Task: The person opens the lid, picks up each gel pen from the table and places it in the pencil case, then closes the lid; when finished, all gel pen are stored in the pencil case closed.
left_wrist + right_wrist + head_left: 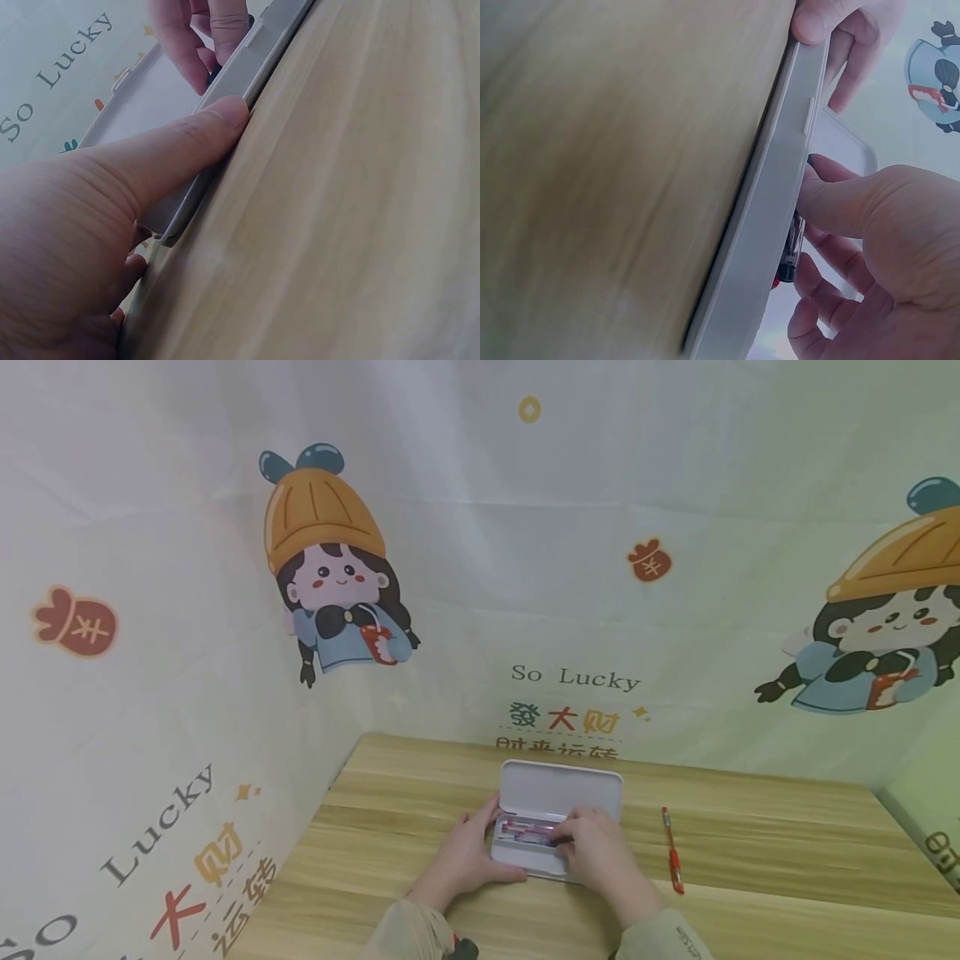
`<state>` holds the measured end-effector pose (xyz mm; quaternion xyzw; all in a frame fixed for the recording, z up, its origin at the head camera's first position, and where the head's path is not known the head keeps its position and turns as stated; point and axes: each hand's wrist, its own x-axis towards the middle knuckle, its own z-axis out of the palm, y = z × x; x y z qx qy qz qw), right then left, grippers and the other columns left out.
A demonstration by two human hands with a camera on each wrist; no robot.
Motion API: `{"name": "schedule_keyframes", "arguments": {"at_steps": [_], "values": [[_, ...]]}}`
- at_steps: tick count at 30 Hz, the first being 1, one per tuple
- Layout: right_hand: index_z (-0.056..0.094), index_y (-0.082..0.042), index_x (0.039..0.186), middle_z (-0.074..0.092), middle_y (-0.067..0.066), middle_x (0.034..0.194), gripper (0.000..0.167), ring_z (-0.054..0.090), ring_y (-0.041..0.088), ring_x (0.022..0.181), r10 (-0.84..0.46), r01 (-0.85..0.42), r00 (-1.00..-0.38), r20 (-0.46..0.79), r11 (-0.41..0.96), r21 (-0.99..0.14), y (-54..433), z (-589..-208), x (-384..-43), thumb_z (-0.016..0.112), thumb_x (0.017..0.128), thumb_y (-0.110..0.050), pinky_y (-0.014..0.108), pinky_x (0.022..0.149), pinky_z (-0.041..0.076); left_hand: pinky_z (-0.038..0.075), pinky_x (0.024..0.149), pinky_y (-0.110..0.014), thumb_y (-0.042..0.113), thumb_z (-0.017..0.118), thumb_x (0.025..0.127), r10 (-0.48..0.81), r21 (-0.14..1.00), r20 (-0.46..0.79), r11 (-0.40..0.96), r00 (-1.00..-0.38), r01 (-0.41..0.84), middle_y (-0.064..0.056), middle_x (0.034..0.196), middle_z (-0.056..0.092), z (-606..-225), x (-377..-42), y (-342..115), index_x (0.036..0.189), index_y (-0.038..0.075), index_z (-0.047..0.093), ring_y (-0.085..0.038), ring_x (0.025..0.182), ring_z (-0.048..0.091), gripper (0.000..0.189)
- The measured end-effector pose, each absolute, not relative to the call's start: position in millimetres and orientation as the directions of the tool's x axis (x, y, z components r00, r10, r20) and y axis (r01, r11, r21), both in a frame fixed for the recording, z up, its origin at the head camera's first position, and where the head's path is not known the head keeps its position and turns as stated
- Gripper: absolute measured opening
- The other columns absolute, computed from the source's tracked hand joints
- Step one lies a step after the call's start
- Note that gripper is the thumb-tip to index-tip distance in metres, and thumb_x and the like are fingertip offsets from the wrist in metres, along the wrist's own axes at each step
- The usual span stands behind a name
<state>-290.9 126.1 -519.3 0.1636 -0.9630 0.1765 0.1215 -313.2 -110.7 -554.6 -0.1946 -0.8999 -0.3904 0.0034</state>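
Observation:
A white pencil case [561, 789] lies on the wooden table with its lid raised at the back. Several pens [517, 829], some with red or pink parts, lie inside its tray. My left hand [467, 856] grips the case at its left end, the thumb pressed along the front wall in the left wrist view. Over the right half of the tray, my right hand [603, 852] pinches a pen [789, 262] with a dark end and a clear barrel between thumb and fingers. Part of that pen is hidden by the thumb.
A red pen [672, 850] lies on the table [772, 835] to the right of the case. A printed cloth [465, 568] with cartoon figures hangs behind and to the left of the table.

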Motion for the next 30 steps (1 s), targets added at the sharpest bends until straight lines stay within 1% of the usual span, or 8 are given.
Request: {"name": "schedule_keyframes", "arguments": {"at_steps": [4,7,12,15,19,22,27,30], "values": [[0.088,-0.022,0.099,0.074,0.002,0.098,0.022,0.063,0.022,0.09,-0.272,-0.353,-0.921,0.279,0.886,-0.302,125.0,-518.7,-290.6,0.092,0.082,-0.008,0.046,0.087,0.059,0.02,0.139,-0.07,0.046,0.105,0.066,0.348,0.694,0.16,0.626,-0.924,0.356,-0.008,0.164,0.061,-555.5,-314.0,-111.2,0.174,0.011,0.029,-0.043,0.157,0.051,0.136],[0.087,-0.021,0.102,0.074,0.003,0.1,0.022,0.065,0.024,0.095,-0.263,-0.343,-0.927,0.266,0.882,-0.324,126.3,-519.5,-290.1,0.092,0.083,-0.01,0.05,0.093,0.06,0.02,0.14,-0.069,0.047,0.105,0.066,0.347,0.693,0.151,0.63,-0.926,0.349,-0.006,0.164,0.061,-555.9,-314.5,-111.5,0.175,0.012,0.029,-0.043,0.158,0.049,0.137],[0.084,-0.016,0.106,0.074,0.006,0.105,0.017,0.07,0.028,0.104,-0.195,-0.306,-0.94,0.281,0.848,-0.432,135.8,-518.9,-287.0,0.088,0.09,-0.014,0.056,0.1,0.061,0.019,0.141,-0.066,0.048,0.104,0.067,0.345,0.699,0.14,0.629,-0.928,0.34,-0.005,0.166,0.06,-556.2,-315.8,-111.5,0.175,0.014,0.028,-0.04,0.159,0.048,0.137],[0.082,-0.011,0.11,0.075,0.009,0.107,0.017,0.072,0.031,0.103,-0.143,-0.292,-0.936,0.323,0.829,-0.478,146.1,-516.8,-285.0,0.085,0.094,-0.014,0.057,0.098,0.062,0.019,0.141,-0.067,0.047,0.105,0.067,0.345,0.696,0.144,0.631,-0.927,0.343,-0.006,0.166,0.059,-555.8,-316.0,-111.1,0.175,0.014,0.029,-0.039,0.159,0.049,0.136],[0.079,-0.006,0.122,0.077,0.015,0.113,0.028,0.073,0.038,0.108,-0.079,-0.261,-0.932,0.353,0.822,-0.506,164.1,-514.6,-281.6,0.083,0.095,-0.016,0.061,0.1,0.061,0.018,0.141,-0.067,0.045,0.105,0.066,0.34,0.702,0.142,0.628,-0.93,0.337,-0.006,0.167,0.058,-554.6,-316.1,-110.4,0.175,0.015,0.029,-0.039,0.16,0.048,0.136],[0.075,-0.006,0.131,0.076,0.018,0.12,0.037,0.071,0.041,0.114,-0.031,-0.213,-0.943,0.332,0.823,-0.527,177.7,-514.6,-278.2,0.082,0.097,-0.02,0.063,0.103,0.061,0.016,0.142,-0.066,0.046,0.105,0.066,0.332,0.708,0.133,0.627,-0.934,0.324,-0.006,0.168,0.056,-554.7,-316.3,-110.4,0.175,0.016,0.03,-0.039,0.161,0.047,0.136],[0.071,-0.001,0.137,0.073,0.024,0.125,0.045,0.07,0.043,0.113,0.017,-0.177,-0.945,0.326,0.812,-0.556,198.4,-516.8,-274.2,0.082,0.097,-0.019,0.064,0.099,0.062,0.017,0.141,-0.067,0.048,0.105,0.066,0.327,0.706,0.128,0.634,-0.937,0.317,-0.007,0.169,0.056,-554.7,-315.3,-110.3,0.175,0.016,0.029,-0.043,0.16,0.046,0.137],[0.067,0.002,0.142,0.071,0.03,0.13,0.05,0.069,0.048,0.117,0.044,-0.148,-0.949,0.311,0.81,-0.568,209.4,-516.9,-271.3,0.081,0.098,-0.018,0.067,0.102,0.061,0.017,0.141,-0.067,0.049,0.105,0.065,0.324,0.705,0.124,0.636,-0.938,0.313,-0.007,0.169,0.056,-554.9,-314.6,-110.3,0.175,0.016,0.029,-0.043,0.16,0.046,0.137]]}}
